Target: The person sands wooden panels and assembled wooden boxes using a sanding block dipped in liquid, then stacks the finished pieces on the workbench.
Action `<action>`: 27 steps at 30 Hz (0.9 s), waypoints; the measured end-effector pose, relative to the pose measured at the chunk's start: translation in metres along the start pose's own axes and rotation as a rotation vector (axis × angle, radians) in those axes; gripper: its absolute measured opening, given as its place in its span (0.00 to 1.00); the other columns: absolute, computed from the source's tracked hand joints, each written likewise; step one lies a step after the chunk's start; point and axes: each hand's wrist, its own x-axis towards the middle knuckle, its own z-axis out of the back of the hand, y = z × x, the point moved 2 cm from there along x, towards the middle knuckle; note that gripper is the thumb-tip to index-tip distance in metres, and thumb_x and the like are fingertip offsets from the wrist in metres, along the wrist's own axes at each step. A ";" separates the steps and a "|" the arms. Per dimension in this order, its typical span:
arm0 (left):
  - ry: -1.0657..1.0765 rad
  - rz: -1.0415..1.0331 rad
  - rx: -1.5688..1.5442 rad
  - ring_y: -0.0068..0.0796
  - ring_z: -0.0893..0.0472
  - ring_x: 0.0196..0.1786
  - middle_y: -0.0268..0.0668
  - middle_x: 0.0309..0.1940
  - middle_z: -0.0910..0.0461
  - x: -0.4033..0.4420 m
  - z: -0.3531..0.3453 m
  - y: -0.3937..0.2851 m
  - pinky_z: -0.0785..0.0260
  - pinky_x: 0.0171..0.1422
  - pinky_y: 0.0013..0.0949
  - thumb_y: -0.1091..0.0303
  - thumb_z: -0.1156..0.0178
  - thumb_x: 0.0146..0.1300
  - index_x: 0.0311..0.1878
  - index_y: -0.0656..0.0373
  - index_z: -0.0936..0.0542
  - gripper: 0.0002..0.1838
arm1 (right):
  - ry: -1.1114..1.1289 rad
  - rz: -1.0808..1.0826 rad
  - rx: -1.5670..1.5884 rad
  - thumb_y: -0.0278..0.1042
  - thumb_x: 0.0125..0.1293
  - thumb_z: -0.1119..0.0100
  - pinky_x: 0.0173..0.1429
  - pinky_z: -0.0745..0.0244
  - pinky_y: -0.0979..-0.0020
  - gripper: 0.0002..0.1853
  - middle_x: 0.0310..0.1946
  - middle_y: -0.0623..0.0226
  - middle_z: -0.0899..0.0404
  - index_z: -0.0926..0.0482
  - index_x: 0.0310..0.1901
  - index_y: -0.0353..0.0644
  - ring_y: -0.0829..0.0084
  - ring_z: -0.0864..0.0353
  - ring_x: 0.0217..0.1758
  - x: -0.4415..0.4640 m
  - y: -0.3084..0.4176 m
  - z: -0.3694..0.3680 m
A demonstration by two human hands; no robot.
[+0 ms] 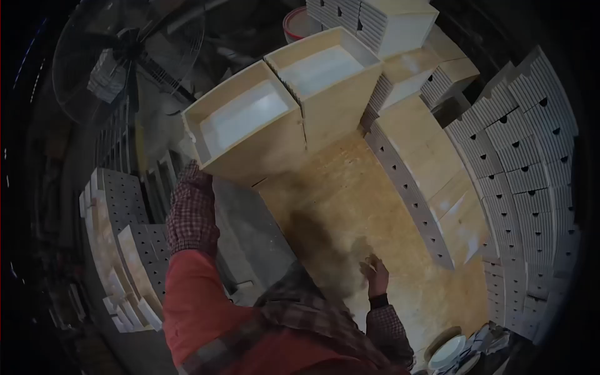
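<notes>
At the left corner of an open-topped wooden box (256,147) is my left hand (199,166), in a checked sleeve. Its fingers are dark and mostly hidden, so its grip cannot be made out. A second open-topped box (340,103) stands right beside the first, with a narrow gap between them. Both boxes have pale inner bottoms. My right hand (376,275) hovers over the light wooden tabletop (400,231), its fingers bent and apart, with nothing visible in them.
Stacks of ribbed drawer-like pieces with dark notches (515,162) rise on the right. A row of wooden boxes (425,156) lies along the tabletop. More perforated pieces (125,200) stand at left, below a large fan (128,53). Round lids (447,353) sit at bottom right.
</notes>
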 end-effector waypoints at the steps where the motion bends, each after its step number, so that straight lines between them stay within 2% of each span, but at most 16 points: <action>1: 0.029 -0.005 0.004 0.28 0.29 0.49 0.41 0.48 0.29 0.011 -0.005 -0.005 0.37 0.53 0.32 0.62 0.55 0.63 0.54 0.61 0.32 0.19 | 0.069 0.045 -0.160 0.50 0.67 0.62 0.47 0.30 0.69 0.25 0.45 0.66 0.29 0.38 0.58 0.40 0.69 0.26 0.44 0.004 0.017 -0.042; 3: 0.063 -0.004 0.008 0.28 0.29 0.50 0.41 0.49 0.30 0.031 -0.007 -0.007 0.38 0.53 0.32 0.62 0.55 0.63 0.55 0.61 0.34 0.20 | 0.264 0.122 -0.305 0.52 0.66 0.61 0.49 0.30 0.69 0.30 0.52 0.64 0.33 0.45 0.63 0.41 0.69 0.28 0.49 0.024 0.030 -0.096; 6: 0.106 -0.006 -0.014 0.28 0.31 0.52 0.41 0.51 0.31 0.043 -0.013 -0.004 0.39 0.54 0.32 0.61 0.56 0.63 0.56 0.60 0.35 0.20 | 0.485 0.240 -0.419 0.52 0.66 0.61 0.52 0.33 0.68 0.30 0.61 0.65 0.43 0.48 0.64 0.44 0.70 0.32 0.54 0.069 0.032 -0.168; 7: 0.109 -0.009 -0.028 0.28 0.31 0.52 0.41 0.51 0.32 0.042 -0.012 -0.001 0.39 0.55 0.31 0.60 0.56 0.64 0.56 0.60 0.36 0.21 | 0.442 0.173 -0.446 0.42 0.68 0.62 0.58 0.38 0.69 0.27 0.63 0.64 0.46 0.52 0.65 0.45 0.71 0.35 0.57 0.065 0.056 -0.210; 9: 0.108 -0.015 -0.063 0.28 0.32 0.53 0.40 0.52 0.33 0.037 -0.006 0.002 0.40 0.56 0.31 0.60 0.57 0.64 0.57 0.60 0.37 0.21 | 0.491 0.249 -0.370 0.42 0.68 0.64 0.57 0.37 0.68 0.26 0.63 0.64 0.46 0.51 0.65 0.45 0.69 0.37 0.59 0.098 0.045 -0.240; 11: 0.113 -0.022 -0.099 0.28 0.33 0.54 0.40 0.53 0.34 0.023 -0.001 0.007 0.41 0.56 0.31 0.59 0.57 0.64 0.58 0.60 0.39 0.22 | 0.387 0.657 -0.561 0.43 0.68 0.65 0.58 0.39 0.68 0.26 0.61 0.60 0.44 0.50 0.64 0.43 0.65 0.39 0.60 0.134 0.039 -0.274; 13: 0.129 -0.022 -0.132 0.28 0.34 0.55 0.40 0.54 0.35 0.001 0.000 0.008 0.41 0.57 0.31 0.58 0.57 0.64 0.59 0.59 0.40 0.23 | 0.302 0.553 -0.641 0.41 0.69 0.66 0.62 0.47 0.70 0.24 0.58 0.55 0.40 0.48 0.63 0.39 0.64 0.42 0.61 0.157 0.028 -0.278; 14: 0.148 -0.017 -0.142 0.28 0.34 0.55 0.40 0.55 0.35 -0.012 -0.001 0.009 0.42 0.57 0.31 0.58 0.58 0.64 0.59 0.59 0.40 0.23 | 0.200 0.593 -0.505 0.39 0.69 0.66 0.64 0.49 0.72 0.23 0.57 0.57 0.39 0.46 0.62 0.37 0.67 0.42 0.61 0.162 0.017 -0.281; 15: 0.173 -0.011 -0.151 0.28 0.35 0.56 0.40 0.55 0.36 -0.028 -0.004 0.009 0.42 0.58 0.31 0.58 0.58 0.65 0.60 0.59 0.41 0.23 | 0.196 0.584 -0.502 0.39 0.69 0.66 0.64 0.49 0.72 0.23 0.57 0.57 0.39 0.46 0.62 0.37 0.67 0.42 0.61 0.160 0.013 -0.274; 17: 0.248 0.013 -0.166 0.28 0.35 0.57 0.39 0.56 0.37 -0.064 -0.014 0.012 0.43 0.59 0.31 0.57 0.58 0.65 0.60 0.59 0.42 0.24 | 0.363 0.586 -0.249 0.40 0.69 0.65 0.62 0.48 0.72 0.22 0.57 0.57 0.39 0.43 0.60 0.38 0.67 0.42 0.60 0.146 0.009 -0.252; 18: 0.302 0.028 -0.171 0.28 0.36 0.57 0.39 0.57 0.37 -0.086 -0.024 0.011 0.43 0.59 0.31 0.57 0.59 0.65 0.61 0.59 0.43 0.24 | 0.154 0.914 -0.706 0.43 0.68 0.66 0.62 0.46 0.68 0.24 0.56 0.51 0.39 0.43 0.59 0.36 0.59 0.41 0.59 0.125 -0.002 -0.235; 20: 0.430 0.065 -0.175 0.27 0.37 0.58 0.39 0.57 0.38 -0.129 -0.046 0.008 0.44 0.60 0.30 0.56 0.59 0.65 0.62 0.58 0.44 0.25 | 0.211 0.610 -0.505 0.43 0.67 0.64 0.61 0.46 0.69 0.23 0.55 0.53 0.38 0.40 0.57 0.34 0.61 0.40 0.60 0.101 0.013 -0.213; 23: 0.717 0.136 -0.164 0.27 0.38 0.59 0.39 0.59 0.40 -0.202 -0.096 0.002 0.45 0.61 0.30 0.55 0.60 0.66 0.63 0.58 0.46 0.26 | 0.128 0.449 -0.293 0.44 0.66 0.62 0.57 0.41 0.68 0.23 0.51 0.53 0.33 0.38 0.55 0.34 0.62 0.35 0.55 0.067 -0.004 -0.137; 27: 1.200 0.215 -0.104 0.27 0.40 0.61 0.38 0.61 0.42 -0.304 -0.177 -0.014 0.46 0.62 0.30 0.54 0.61 0.66 0.65 0.57 0.48 0.27 | -0.073 0.351 -0.292 0.43 0.66 0.62 0.55 0.39 0.69 0.22 0.48 0.54 0.32 0.37 0.52 0.33 0.63 0.34 0.53 -0.018 -0.001 -0.037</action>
